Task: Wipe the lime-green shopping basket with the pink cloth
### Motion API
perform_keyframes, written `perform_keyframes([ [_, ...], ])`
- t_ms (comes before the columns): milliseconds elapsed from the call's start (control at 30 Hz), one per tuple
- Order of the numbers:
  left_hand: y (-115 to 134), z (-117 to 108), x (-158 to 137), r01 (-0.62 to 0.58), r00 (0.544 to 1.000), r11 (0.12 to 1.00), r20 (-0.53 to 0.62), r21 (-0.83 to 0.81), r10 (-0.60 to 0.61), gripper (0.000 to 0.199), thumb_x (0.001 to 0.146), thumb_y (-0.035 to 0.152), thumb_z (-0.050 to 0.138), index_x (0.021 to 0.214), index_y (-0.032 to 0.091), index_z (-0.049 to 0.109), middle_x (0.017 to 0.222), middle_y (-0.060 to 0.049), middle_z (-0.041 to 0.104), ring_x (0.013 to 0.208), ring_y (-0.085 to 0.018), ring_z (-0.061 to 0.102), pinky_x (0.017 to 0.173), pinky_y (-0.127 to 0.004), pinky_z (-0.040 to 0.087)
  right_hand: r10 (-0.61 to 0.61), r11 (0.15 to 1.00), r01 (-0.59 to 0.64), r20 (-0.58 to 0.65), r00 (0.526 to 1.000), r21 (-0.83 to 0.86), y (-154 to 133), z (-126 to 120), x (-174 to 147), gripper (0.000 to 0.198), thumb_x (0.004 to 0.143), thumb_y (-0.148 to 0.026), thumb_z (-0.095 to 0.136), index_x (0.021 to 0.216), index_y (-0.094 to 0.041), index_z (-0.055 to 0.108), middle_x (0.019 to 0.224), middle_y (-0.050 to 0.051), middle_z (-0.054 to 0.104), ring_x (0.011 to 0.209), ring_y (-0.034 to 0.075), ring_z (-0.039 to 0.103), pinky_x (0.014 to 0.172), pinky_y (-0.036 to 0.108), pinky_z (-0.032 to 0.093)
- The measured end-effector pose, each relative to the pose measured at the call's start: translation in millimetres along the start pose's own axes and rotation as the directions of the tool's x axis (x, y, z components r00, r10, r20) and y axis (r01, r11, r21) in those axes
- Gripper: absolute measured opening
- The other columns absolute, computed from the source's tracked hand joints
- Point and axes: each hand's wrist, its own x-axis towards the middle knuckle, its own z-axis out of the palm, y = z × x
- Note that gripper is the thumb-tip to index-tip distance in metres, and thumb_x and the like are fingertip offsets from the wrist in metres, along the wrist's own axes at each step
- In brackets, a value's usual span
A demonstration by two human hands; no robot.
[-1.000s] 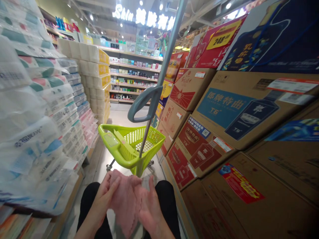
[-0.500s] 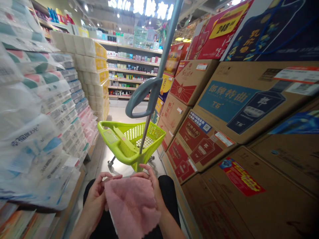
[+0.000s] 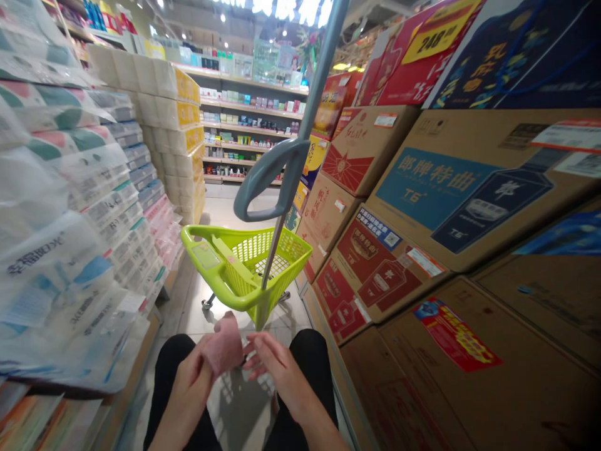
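Pink cloth [image 3: 224,348] now bunched, no longer spread out; left hand [image 3: 195,371] grip pinching it, right hand [image 3: 278,366] grip loosely spread; likely light, limp, best held by edges.

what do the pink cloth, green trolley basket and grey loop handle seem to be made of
Pink cloth: fabric, matte and slightly fuzzy, folding softly; fibre unclear.
Green trolley basket: probably moulded plastic, fairly glossy, with smooth curves and latticed sides.
Grey loop handle: likely plastic, satin, evenly coloured with rounded edges.
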Motion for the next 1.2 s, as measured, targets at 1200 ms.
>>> perform_keyframes([
  [1200, 16, 26, -16, 0.239, 0.964, 0.778, 0.044, -0.581, -0.264, 0.094, 0.064, 0.046, 0.081, 0.142, 0.030, 0.031, 0.097, -0.007, 0.075, 0.092, -0.028, 0.071, 0.080, -0.037, 0.057, -0.366, 0.841, 0.432, 0.245, 0.898, -0.325, 15, 10, 8, 0.071, 0.066, -0.021, 0.080, 0.130, -0.026, 0.050, 0.123, 0.004, 0.063, 0.110, 0.021, 0.062, 0.095, 0.033, 0.049],
])
